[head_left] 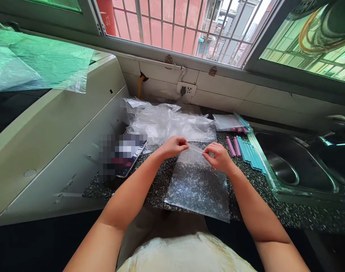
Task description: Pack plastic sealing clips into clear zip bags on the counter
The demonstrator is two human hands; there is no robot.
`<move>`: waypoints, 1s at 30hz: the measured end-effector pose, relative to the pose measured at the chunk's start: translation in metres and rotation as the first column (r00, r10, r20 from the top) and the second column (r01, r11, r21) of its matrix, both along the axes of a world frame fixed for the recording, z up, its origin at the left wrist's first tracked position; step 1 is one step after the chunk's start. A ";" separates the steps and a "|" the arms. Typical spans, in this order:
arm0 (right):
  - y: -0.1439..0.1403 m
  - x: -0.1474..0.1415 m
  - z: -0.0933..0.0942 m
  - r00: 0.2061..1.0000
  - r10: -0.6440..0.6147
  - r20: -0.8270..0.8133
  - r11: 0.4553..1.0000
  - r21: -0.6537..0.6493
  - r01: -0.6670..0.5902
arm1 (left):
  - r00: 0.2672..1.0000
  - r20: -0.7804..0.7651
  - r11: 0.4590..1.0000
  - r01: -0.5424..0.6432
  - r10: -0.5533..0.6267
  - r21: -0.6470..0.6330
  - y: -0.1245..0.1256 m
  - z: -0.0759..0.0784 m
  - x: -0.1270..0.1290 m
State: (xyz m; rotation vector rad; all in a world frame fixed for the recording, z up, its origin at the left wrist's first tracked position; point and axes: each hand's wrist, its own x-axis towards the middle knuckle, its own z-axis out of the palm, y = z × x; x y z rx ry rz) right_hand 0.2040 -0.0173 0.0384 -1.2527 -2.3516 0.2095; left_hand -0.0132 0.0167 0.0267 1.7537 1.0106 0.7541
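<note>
A clear plastic zip bag [198,185] lies flat on the speckled dark countertop [246,177], its near edge hanging over the counter's front. My left hand [175,146] pinches the bag's top edge at its left end. My right hand [218,156] pinches the same top edge at its right end. The strip between the two hands is pulled straight. A row of teal and pink sticks [247,153] lies just right of my right hand.
A heap of clear plastic bags [169,122] sits behind the hands, and a smaller stack [227,121] to its right. A phone [127,156] lies at the left. A steel sink [297,166] is on the right, a white appliance [47,143] on the left.
</note>
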 end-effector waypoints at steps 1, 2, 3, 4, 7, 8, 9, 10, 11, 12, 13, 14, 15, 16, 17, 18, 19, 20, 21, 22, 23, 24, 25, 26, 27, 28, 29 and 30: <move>0.000 0.000 0.001 1.000 -0.003 -0.007 1.000 -0.016 0.003 | 1.000 0.000 1.000 0.005 -0.005 0.002 0.000 0.000 0.000; -0.001 -0.001 0.001 1.000 -0.010 -0.017 0.999 -0.034 0.009 | 1.000 0.002 1.000 0.012 -0.012 0.004 0.000 0.000 0.000; -0.001 -0.001 0.002 0.999 -0.019 -0.028 0.998 -0.052 0.018 | 1.000 0.005 1.000 0.018 -0.018 0.007 -0.001 0.000 0.000; -0.002 -0.002 0.003 0.999 -0.031 -0.039 0.997 -0.068 0.028 | 1.000 0.007 1.000 0.024 -0.024 0.010 -0.001 0.000 0.000; -0.004 -0.004 0.004 0.996 -0.063 -0.066 0.994 -0.094 0.056 | 0.999 -0.005 0.999 0.044 -0.044 0.020 -0.002 0.001 0.002; -0.005 -0.005 0.005 0.995 -0.069 -0.072 0.994 -0.093 0.062 | 0.999 -0.010 0.999 0.049 -0.049 0.020 -0.002 0.001 0.002; -0.005 -0.006 0.004 0.995 -0.072 -0.076 0.994 -0.089 0.065 | 0.999 -0.013 0.998 0.052 -0.052 0.018 -0.002 0.001 0.003; -0.005 -0.007 0.004 0.994 -0.071 -0.079 0.994 -0.085 0.064 | 0.998 -0.012 0.998 0.055 -0.054 0.016 -0.002 0.002 0.003; -0.005 -0.007 0.003 0.995 -0.066 -0.081 0.995 -0.080 0.060 | 0.999 -0.009 0.998 0.054 -0.054 0.014 -0.003 0.002 0.004; -0.005 -0.007 0.002 0.995 -0.058 -0.081 0.996 -0.071 0.053 | 0.999 -0.004 0.999 0.051 -0.051 0.012 -0.003 0.002 0.004; -0.004 -0.008 0.001 0.996 -0.049 -0.078 0.997 -0.061 0.044 | 0.999 0.002 0.999 0.048 -0.048 0.008 -0.004 0.003 0.004; -0.003 -0.008 0.000 0.997 -0.040 -0.073 0.998 -0.049 0.036 | 0.999 0.008 0.999 0.045 -0.045 0.003 -0.004 0.003 0.004; -0.002 -0.007 -0.002 0.997 -0.034 -0.066 0.999 -0.034 0.031 | 0.999 0.012 0.999 0.042 -0.042 -0.003 -0.004 0.003 0.005; -0.002 -0.007 -0.003 0.998 -0.030 -0.053 0.999 -0.019 0.029 | 0.999 0.016 0.999 0.040 -0.040 -0.010 -0.004 0.004 0.005; -0.001 -0.007 -0.005 0.999 -0.028 -0.038 1.000 -0.006 0.028 | 0.999 0.018 0.999 0.038 -0.037 -0.017 -0.004 0.004 0.005; 0.000 -0.007 -0.006 0.999 -0.030 -0.023 1.000 0.008 0.030 | 0.999 0.019 0.999 0.036 -0.035 -0.021 -0.004 0.004 0.006; 0.000 -0.006 -0.007 0.999 -0.033 -0.007 0.999 0.020 0.033 | 0.999 0.019 0.999 0.032 -0.032 -0.023 -0.004 0.004 0.006; 0.001 -0.006 -0.008 0.999 -0.036 0.007 0.999 0.030 0.036 | 0.999 0.019 0.999 0.027 -0.027 -0.022 -0.005 0.004 0.006; 0.001 -0.006 -0.009 0.999 -0.039 0.019 0.999 0.037 0.039 | 1.000 0.019 0.999 0.024 -0.023 -0.022 -0.005 0.004 0.007; 0.001 -0.006 -0.010 0.999 -0.042 0.029 0.998 0.042 0.040 | 1.000 0.019 1.000 0.021 -0.021 -0.022 -0.005 0.004 0.007; 0.001 -0.006 -0.010 0.998 -0.044 0.035 0.998 0.045 0.042 | 1.000 0.019 1.000 0.020 -0.019 -0.021 -0.005 0.003 0.007; 0.002 -0.007 -0.011 0.998 -0.046 0.038 0.998 0.046 0.044 | 1.000 0.021 1.000 0.018 -0.018 -0.021 -0.005 0.003 0.007; 0.002 -0.007 -0.011 0.998 -0.046 0.039 0.998 0.046 0.045 | 1.000 0.024 1.000 0.017 -0.016 -0.020 -0.005 0.003 0.007; 0.002 -0.007 -0.012 0.998 -0.048 0.036 0.998 0.045 0.047 | 1.000 0.025 1.000 0.015 -0.015 -0.017 -0.005 0.002 0.007; 0.002 -0.007 -0.012 0.998 -0.049 0.030 0.998 0.043 0.048 | 1.000 0.026 1.000 0.013 -0.013 -0.012 -0.005 0.002 0.007; 0.002 -0.007 -0.012 0.999 -0.048 0.019 0.998 0.039 0.048 | 1.000 0.025 1.000 0.010 -0.010 -0.007 -0.004 0.002 0.006; 0.002 -0.007 -0.012 0.999 -0.045 0.003 0.998 0.033 0.045 | 1.000 0.025 1.000 0.009 -0.009 -0.002 -0.004 0.001 0.006; 0.002 -0.007 -0.012 0.999 -0.040 -0.016 0.999 0.023 0.040 | 1.000 0.025 1.000 0.009 -0.009 0.001 -0.004 0.001 0.006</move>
